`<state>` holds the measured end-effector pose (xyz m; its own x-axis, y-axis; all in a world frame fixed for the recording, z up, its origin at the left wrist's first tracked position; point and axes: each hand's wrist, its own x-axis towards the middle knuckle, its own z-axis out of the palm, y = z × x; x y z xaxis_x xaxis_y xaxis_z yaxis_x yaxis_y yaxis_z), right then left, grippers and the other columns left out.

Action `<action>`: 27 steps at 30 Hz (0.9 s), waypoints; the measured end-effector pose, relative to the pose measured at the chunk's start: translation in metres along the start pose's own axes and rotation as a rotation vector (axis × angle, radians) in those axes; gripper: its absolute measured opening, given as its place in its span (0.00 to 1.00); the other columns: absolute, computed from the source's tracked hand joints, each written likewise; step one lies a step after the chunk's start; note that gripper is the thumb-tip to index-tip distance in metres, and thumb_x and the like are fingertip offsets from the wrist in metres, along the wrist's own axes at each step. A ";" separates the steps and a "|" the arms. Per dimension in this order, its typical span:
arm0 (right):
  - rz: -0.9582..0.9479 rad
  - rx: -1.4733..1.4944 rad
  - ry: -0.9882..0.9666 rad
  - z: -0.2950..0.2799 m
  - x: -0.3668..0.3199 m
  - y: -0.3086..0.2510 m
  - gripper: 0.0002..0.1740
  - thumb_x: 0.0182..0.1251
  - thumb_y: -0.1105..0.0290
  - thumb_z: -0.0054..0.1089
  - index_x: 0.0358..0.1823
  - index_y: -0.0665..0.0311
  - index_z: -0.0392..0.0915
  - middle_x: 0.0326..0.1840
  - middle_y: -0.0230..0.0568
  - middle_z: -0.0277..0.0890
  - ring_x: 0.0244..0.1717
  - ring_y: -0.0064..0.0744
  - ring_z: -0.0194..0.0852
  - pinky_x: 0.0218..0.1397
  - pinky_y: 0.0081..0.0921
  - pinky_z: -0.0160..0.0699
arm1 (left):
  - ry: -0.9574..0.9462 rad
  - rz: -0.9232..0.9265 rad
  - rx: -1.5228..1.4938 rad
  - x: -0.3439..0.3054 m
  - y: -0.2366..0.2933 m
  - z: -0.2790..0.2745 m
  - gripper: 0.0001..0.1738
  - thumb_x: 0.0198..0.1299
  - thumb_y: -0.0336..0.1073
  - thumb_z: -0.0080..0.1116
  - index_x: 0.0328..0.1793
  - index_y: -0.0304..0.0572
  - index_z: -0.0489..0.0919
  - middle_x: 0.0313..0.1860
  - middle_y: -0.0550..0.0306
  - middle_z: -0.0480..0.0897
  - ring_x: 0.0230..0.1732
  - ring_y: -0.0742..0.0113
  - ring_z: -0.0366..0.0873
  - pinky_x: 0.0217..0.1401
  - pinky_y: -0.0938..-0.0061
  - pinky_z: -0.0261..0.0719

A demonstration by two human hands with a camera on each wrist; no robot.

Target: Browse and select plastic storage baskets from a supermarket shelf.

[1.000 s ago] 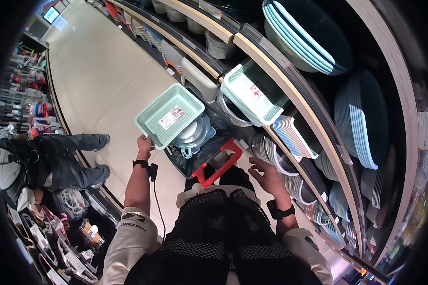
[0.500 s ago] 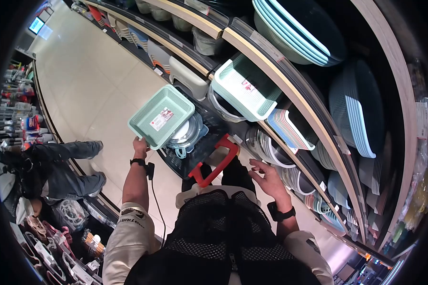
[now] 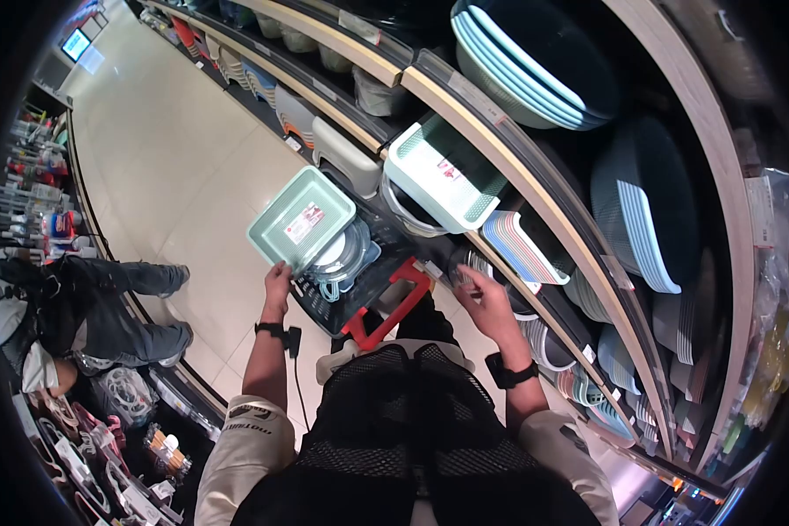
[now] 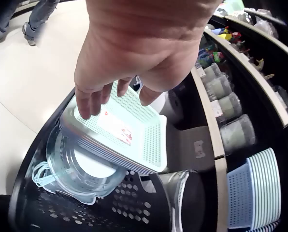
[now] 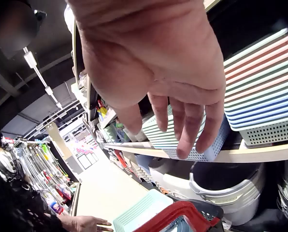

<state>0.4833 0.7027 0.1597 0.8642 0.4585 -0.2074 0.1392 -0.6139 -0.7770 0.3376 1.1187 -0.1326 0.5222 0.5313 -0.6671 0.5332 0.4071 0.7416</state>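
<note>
A pale green perforated plastic basket [image 3: 276, 230] with a printed label lies on top of a dark shopping basket [image 3: 335, 317] with a red handle [image 3: 397, 317]. In the left wrist view several rims show stacked under the green basket [image 4: 149, 147]. Beside and beneath it sits a round clear container [image 3: 351, 261] with blue parts. My left hand [image 3: 276, 294] is at the green basket's near left corner, fingers loosely extended over it in the left wrist view. My right hand [image 3: 491, 309] hovers empty by the shelf, right of the red handle, fingers relaxed.
Shelves on the right carry a pale green basket [image 3: 438, 180], stacked multicoloured baskets [image 3: 522, 250] and large blue basins [image 3: 522, 74]. A grey stool [image 3: 346, 158] stands low beyond the cart. Tiled floor [image 3: 175, 149] runs ahead. At left, a person [image 3: 127, 307] stands by hanging goods.
My left hand has let go of the green basket's edge and drawn slightly back; the basket now sits on the shopping basket's load. The right hand stays nearly in place.
</note>
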 end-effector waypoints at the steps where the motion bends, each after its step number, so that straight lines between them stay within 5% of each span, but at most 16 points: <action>1: -0.075 -0.006 0.064 -0.002 0.009 -0.003 0.27 0.65 0.76 0.70 0.66 0.70 0.76 0.66 0.54 0.78 0.40 0.36 0.85 0.48 0.32 0.84 | -0.065 -0.015 -0.063 -0.017 0.004 0.003 0.24 0.72 0.42 0.61 0.67 0.34 0.76 0.52 0.51 0.85 0.47 0.64 0.85 0.43 0.70 0.85; 3: 0.000 0.000 0.129 -0.002 0.026 -0.010 0.28 0.64 0.75 0.70 0.66 0.71 0.76 0.70 0.54 0.75 0.39 0.35 0.85 0.48 0.32 0.84 | -0.175 -0.057 -0.164 -0.060 0.021 0.013 0.18 0.74 0.45 0.60 0.60 0.40 0.78 0.46 0.57 0.85 0.41 0.69 0.85 0.38 0.74 0.86; 7: -0.051 -0.174 0.220 -0.004 0.066 -0.018 0.29 0.64 0.71 0.69 0.66 0.70 0.77 0.71 0.57 0.73 0.37 0.35 0.85 0.49 0.31 0.84 | -0.230 -0.054 -0.187 -0.107 0.017 0.019 0.19 0.76 0.42 0.57 0.64 0.38 0.77 0.49 0.55 0.86 0.40 0.69 0.87 0.40 0.76 0.87; 11: -0.127 -0.408 0.248 0.003 0.104 0.009 0.27 0.66 0.63 0.69 0.64 0.68 0.79 0.63 0.61 0.79 0.47 0.53 0.87 0.54 0.43 0.84 | -0.256 -0.043 -0.178 -0.144 0.028 0.025 0.19 0.76 0.40 0.56 0.66 0.37 0.77 0.50 0.54 0.86 0.41 0.69 0.87 0.42 0.77 0.86; 12: -0.012 -0.412 0.204 0.002 0.107 0.002 0.23 0.67 0.59 0.68 0.59 0.64 0.84 0.53 0.61 0.84 0.51 0.60 0.85 0.55 0.48 0.84 | -0.288 -0.033 -0.161 -0.150 0.033 0.026 0.19 0.76 0.39 0.56 0.67 0.37 0.76 0.51 0.54 0.86 0.42 0.69 0.87 0.42 0.77 0.86; 16: 0.043 -0.395 0.178 0.001 0.115 0.011 0.19 0.68 0.58 0.67 0.54 0.60 0.88 0.43 0.60 0.86 0.48 0.60 0.86 0.52 0.48 0.84 | -0.350 0.042 -0.121 -0.164 0.053 0.027 0.20 0.76 0.40 0.57 0.67 0.37 0.77 0.52 0.53 0.86 0.44 0.67 0.87 0.48 0.74 0.86; 27: -0.064 -0.498 0.305 -0.020 0.099 -0.033 0.17 0.73 0.61 0.60 0.53 0.67 0.82 0.45 0.59 0.85 0.46 0.63 0.84 0.50 0.52 0.82 | -0.427 0.225 -0.108 -0.189 0.131 0.048 0.21 0.75 0.39 0.58 0.68 0.37 0.77 0.52 0.56 0.86 0.46 0.72 0.85 0.48 0.78 0.83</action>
<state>0.5733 0.7556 0.1768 0.9363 0.3445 0.0688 0.3427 -0.8528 -0.3942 0.3406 1.0358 0.0873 0.8545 0.2725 -0.4422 0.3157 0.4035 0.8588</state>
